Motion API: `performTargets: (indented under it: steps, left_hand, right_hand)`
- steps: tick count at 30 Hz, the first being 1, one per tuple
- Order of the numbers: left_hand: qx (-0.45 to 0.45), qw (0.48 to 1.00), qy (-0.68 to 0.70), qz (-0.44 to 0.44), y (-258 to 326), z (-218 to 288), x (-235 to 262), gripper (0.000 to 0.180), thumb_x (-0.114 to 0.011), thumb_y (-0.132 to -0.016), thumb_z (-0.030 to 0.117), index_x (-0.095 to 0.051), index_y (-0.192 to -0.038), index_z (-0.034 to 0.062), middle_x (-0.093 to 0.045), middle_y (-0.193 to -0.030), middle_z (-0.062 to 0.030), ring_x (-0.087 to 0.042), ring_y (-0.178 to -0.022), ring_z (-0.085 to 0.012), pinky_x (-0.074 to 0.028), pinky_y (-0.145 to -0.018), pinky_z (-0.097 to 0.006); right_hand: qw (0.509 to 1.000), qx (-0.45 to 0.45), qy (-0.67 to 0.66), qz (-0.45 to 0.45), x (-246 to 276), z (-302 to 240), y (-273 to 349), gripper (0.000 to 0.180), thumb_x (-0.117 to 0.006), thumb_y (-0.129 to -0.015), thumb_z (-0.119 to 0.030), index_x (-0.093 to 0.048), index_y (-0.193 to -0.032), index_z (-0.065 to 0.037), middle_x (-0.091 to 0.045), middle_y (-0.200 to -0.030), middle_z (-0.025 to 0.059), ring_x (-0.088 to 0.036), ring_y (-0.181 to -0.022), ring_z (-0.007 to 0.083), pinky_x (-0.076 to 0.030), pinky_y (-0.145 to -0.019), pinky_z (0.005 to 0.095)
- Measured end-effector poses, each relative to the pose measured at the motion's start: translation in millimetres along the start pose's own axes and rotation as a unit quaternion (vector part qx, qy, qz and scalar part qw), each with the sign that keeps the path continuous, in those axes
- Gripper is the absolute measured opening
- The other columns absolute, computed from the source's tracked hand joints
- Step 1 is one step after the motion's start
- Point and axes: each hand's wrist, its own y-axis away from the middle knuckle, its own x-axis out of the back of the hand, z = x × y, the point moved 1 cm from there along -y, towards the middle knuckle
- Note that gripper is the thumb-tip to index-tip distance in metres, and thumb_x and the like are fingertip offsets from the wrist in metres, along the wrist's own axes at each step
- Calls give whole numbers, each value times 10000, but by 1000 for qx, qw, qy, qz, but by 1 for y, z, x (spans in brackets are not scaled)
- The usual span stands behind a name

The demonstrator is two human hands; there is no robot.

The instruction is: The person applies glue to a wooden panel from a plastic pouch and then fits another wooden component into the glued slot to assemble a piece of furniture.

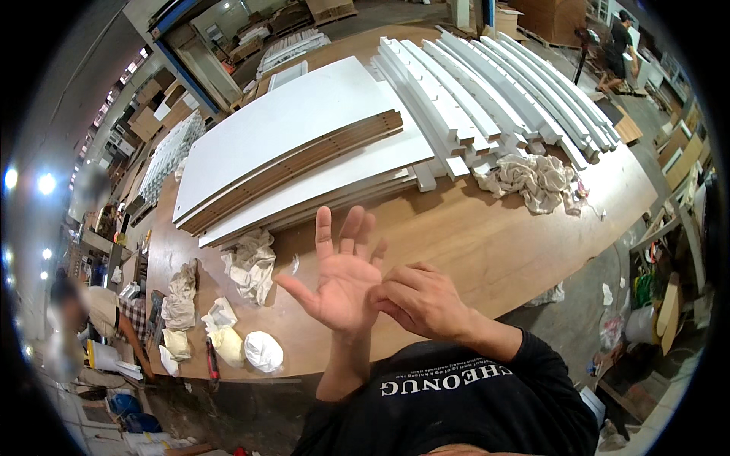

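Counter of brown wood fills the middle of the view, its near edge curving from lower left up toward the right, with a bare stretch of board between the stacked goods and that edge. On its far half lies a stack of large white panels with brown cut edges showing along the near side, and just to the right a row of long white slats laid side by side, running away toward the far edge. A crumpled pale cloth sits at the near ends of the slats. Toward the left end of the counter lie more crumpled rags and a few small white and yellowish wads, close to the near edge. Beyond the right edge the grey floor opens, with scraps of paper on it and cluttered shelves further right. A person in dark clothes stands far off at the upper right; another person bends at the counter's left end.

Over the near edge, the left hand is raised with palm open and fingers spread, holding nothing. The right hand, loosely curled and empty, touches the heel of the left palm with its fingertips.
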Motion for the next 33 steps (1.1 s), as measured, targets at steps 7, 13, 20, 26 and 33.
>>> performTargets:
  steps: [7,13,20,26,33]
  left_hand:
    - [-5,1000,13,19,-3,3,8,945,-390,-743,756,-177,-1417,128,-264,-1396,-204,-237,-1288,-326,-195,-1039,-527]
    - [-17,1000,-4,7,-4,0,13,912,-332,-776,746,-195,-1406,101,-298,-1379,-204,-286,-1270,-314,-244,-1023,-481]
    - [-67,989,-93,96,0,-3,15,883,-319,-786,739,-246,-1382,91,-353,-1344,-182,-307,-1254,-299,-250,-1017,-466]
    - [16,999,11,30,2,-6,6,891,-333,-771,751,-258,-1378,103,-344,-1361,-175,-274,-1279,-304,-222,-1031,-495]
    - [53,993,101,6,-4,-4,7,874,-382,-770,731,-264,-1383,119,-328,-1379,-170,-262,-1284,-305,-193,-1038,-515]
  right_hand:
    - [997,-16,-68,46,4,6,-10,101,-655,-726,-65,-587,-794,-95,-564,-785,22,-572,-711,220,-457,-624,317]
    - [998,52,-33,20,-6,-5,-15,92,-648,-748,-162,-618,-833,-145,-564,-770,-5,-581,-713,195,-470,-648,319]
    - [996,74,41,26,-10,-10,-18,75,-644,-735,-169,-588,-780,-148,-541,-741,-2,-566,-670,190,-468,-625,319]
    - [996,-42,8,82,-1,24,-18,173,-677,-635,-32,-576,-763,-91,-575,-740,26,-569,-720,183,-466,-619,299]
    - [997,26,-44,54,12,9,-5,132,-711,-689,-84,-651,-806,-88,-597,-743,20,-597,-674,193,-476,-620,291]
